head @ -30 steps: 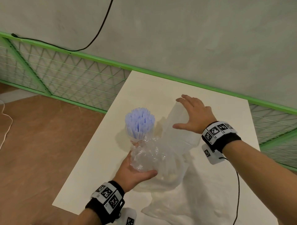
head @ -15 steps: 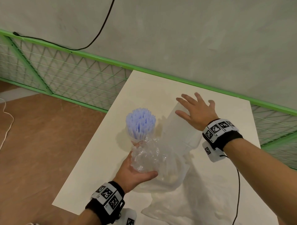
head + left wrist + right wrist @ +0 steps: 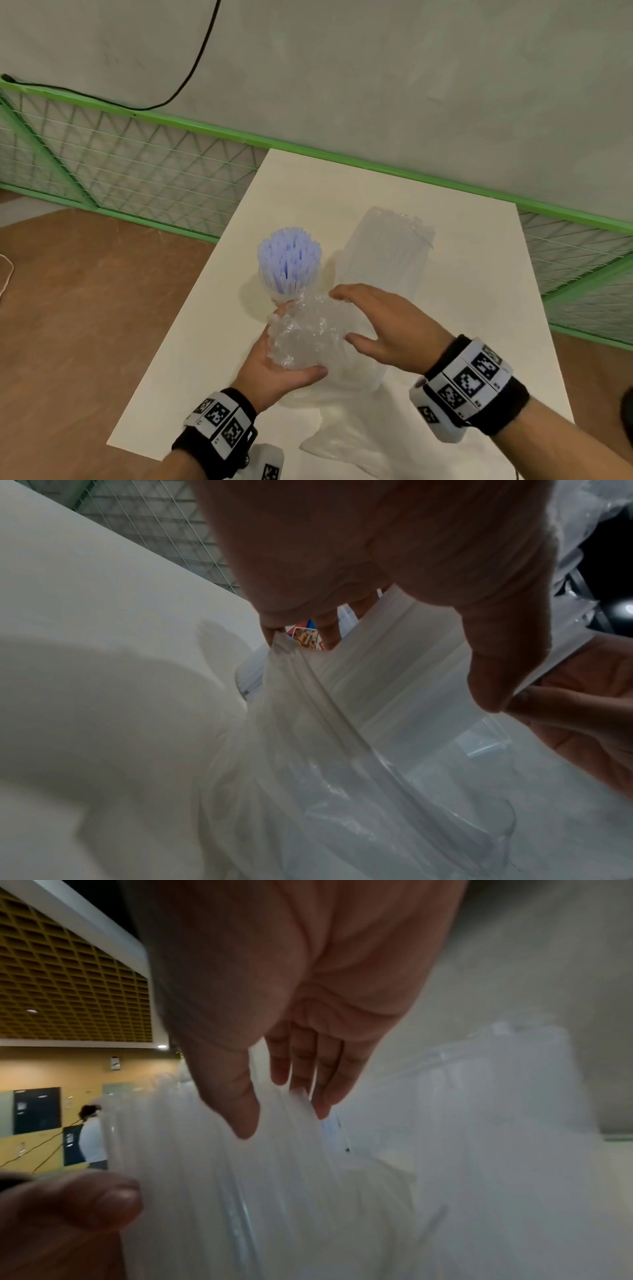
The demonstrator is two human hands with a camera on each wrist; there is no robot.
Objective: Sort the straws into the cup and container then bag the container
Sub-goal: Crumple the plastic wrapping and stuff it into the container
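Observation:
A cup packed with blue straws (image 3: pixel 289 260) stands on the white table (image 3: pixel 472 294). Just in front of it a clear plastic bag (image 3: pixel 387 246) surrounds the clear container (image 3: pixel 479 750), which holds pale straws (image 3: pixel 212 1164). My left hand (image 3: pixel 294 342) grips the crumpled bag plastic from the left, its thumb in front; in the left wrist view its fingers (image 3: pixel 270 637) pinch a bunched fold. Over the same crumpled part lies my right hand (image 3: pixel 342 317), fingers nearly straight and touching it. The bag's far flap stands up free.
A green mesh railing (image 3: pixel 137 164) runs behind and to the left of the table, with wooden floor (image 3: pixel 85 325) below the left edge. More bag plastic (image 3: pixel 342 445) trails toward the table's near edge. A black cable (image 3: pixel 191 72) hangs on the wall.
My right hand has left the bag's far upper edge and come back toward me, onto the crumpled plastic beside my left hand. The left hand has kept its grip.

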